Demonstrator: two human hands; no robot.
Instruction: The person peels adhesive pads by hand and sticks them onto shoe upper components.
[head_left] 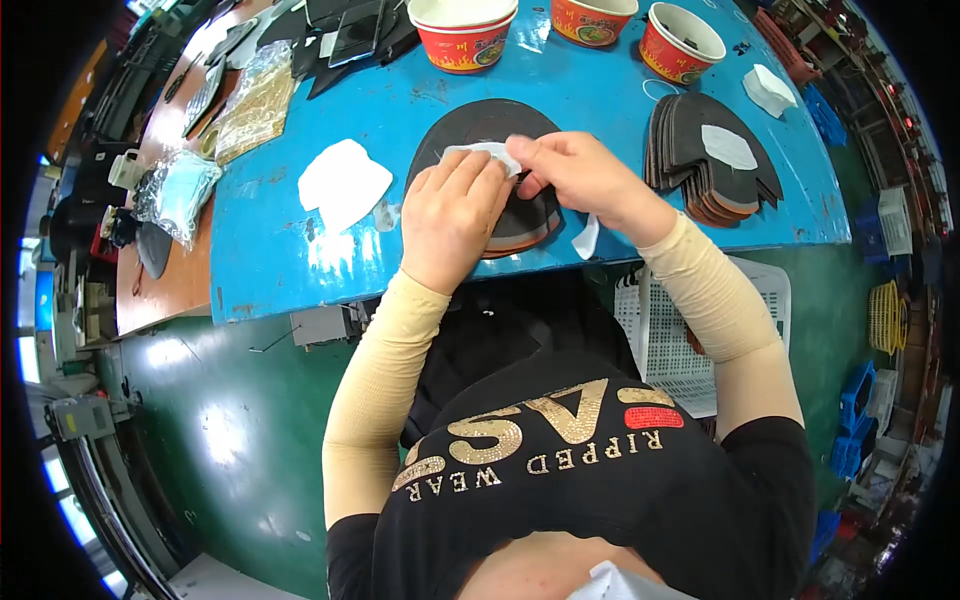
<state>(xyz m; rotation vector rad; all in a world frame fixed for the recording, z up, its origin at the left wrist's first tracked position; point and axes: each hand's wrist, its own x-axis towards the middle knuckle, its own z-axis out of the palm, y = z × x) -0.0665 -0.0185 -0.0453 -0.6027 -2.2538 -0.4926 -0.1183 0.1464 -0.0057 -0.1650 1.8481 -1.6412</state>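
Observation:
In front of me on the blue table lies a stack of dark, rounded cut pieces (480, 122) with brown edges, looking like shoe uppers. A thin white patch (492, 150) rests on its top piece. My left hand (447, 212) lies over the patch with its fingers stretched out flat. At the patch's right end, my right hand (585, 180) has thumb and forefinger closed on its edge. A small white strip (587, 237) shows below the right hand at the table edge; whether that hand holds it I cannot tell. The left hand partly hides the patch.
White patches (345, 185) lie to the left. Another dark stack (705, 160) with a white patch stands at right, near a small white pile (769, 91). Red paper tubs (463, 45) stand at the back. A white plastic basket (690, 350) sits below the table's front edge.

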